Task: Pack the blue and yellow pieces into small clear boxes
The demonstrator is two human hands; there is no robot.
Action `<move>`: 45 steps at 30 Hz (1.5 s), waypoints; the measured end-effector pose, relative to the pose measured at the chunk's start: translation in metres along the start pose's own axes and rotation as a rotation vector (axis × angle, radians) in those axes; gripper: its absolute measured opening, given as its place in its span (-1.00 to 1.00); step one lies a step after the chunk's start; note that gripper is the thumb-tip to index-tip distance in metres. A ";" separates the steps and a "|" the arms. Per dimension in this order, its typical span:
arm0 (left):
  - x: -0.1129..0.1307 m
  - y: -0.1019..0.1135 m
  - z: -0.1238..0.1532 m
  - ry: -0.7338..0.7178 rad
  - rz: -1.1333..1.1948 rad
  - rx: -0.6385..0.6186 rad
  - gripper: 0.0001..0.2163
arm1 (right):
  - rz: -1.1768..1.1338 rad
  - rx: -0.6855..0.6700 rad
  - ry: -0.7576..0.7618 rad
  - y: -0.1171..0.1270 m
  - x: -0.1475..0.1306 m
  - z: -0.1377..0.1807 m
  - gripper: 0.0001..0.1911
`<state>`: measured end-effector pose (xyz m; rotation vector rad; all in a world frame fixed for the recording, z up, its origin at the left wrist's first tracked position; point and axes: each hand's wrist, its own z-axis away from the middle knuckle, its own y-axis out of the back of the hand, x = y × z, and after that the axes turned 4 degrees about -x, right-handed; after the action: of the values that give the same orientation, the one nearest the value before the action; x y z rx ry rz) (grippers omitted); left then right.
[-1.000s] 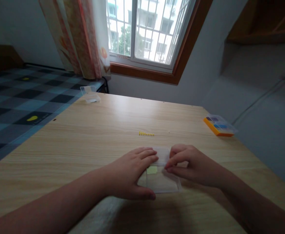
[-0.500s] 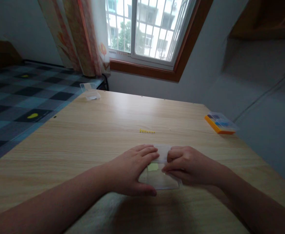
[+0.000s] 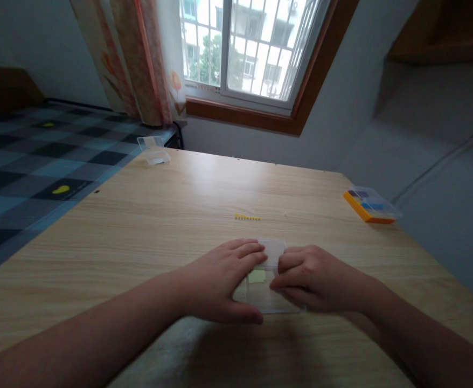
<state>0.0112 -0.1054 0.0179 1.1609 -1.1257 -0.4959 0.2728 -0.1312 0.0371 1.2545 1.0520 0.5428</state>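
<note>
Currently, a clear rectangular plastic case (image 3: 266, 297) on the pale wooden table (image 3: 172, 215) is overlapped by the spread left hand (image 3: 225, 277) and the pinched-together right hand (image 3: 308, 276), whose contents cannot be told.

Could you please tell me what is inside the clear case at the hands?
A pale green patch shows on or in the clear case; the left hand and right hand cover parts, hiding anything there.
</note>
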 end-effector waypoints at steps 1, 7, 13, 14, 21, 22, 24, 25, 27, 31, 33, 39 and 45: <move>0.000 0.000 0.000 -0.001 0.003 0.004 -0.12 | 0.005 0.007 0.000 -0.001 0.000 0.000 -0.76; 0.000 0.000 0.001 -0.003 0.012 0.012 -0.13 | 0.029 0.028 0.005 -0.003 -0.001 -0.002 -0.76; 0.000 -0.001 0.001 -0.004 0.007 0.005 -0.12 | -0.012 0.012 -0.005 -0.003 -0.001 -0.002 -0.75; 0.000 -0.001 0.001 -0.002 0.009 0.009 -0.12 | -0.013 0.002 -0.010 -0.003 -0.001 -0.002 -0.75; 0.000 -0.001 0.001 0.012 -0.005 -0.003 -0.13 | 0.008 -0.008 -0.010 -0.003 -0.002 -0.005 -0.76; 0.000 -0.001 0.001 0.012 -0.006 -0.002 -0.13 | 0.008 -0.006 -0.010 -0.003 -0.003 -0.005 -0.77; 0.000 -0.001 0.001 0.004 0.001 0.009 -0.14 | 0.008 -0.008 -0.011 -0.003 -0.004 -0.005 -0.77; 0.000 -0.001 0.001 -0.002 0.006 0.014 -0.15 | 0.008 -0.007 -0.011 -0.003 -0.004 -0.005 -0.77; 0.000 0.000 0.000 -0.007 0.013 0.016 -0.15 | 0.004 0.003 -0.009 -0.003 -0.004 -0.005 -0.78; 0.001 0.001 0.000 0.002 0.016 0.007 -0.15 | -0.009 0.032 -0.009 -0.005 -0.004 -0.005 -0.78; 0.002 0.001 0.000 0.005 0.016 0.002 -0.15 | -0.005 0.034 -0.013 -0.005 -0.004 -0.005 -0.77; 0.001 0.001 0.000 0.008 0.004 -0.007 -0.12 | 0.006 0.029 -0.002 -0.006 -0.003 -0.005 -0.77; 0.001 0.000 0.000 0.011 -0.002 -0.013 -0.12 | -0.083 0.208 0.031 0.002 0.003 -0.002 -0.78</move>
<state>0.0113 -0.1061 0.0187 1.1526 -1.1102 -0.4968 0.2733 -0.1271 0.0384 1.3809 1.2049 0.3981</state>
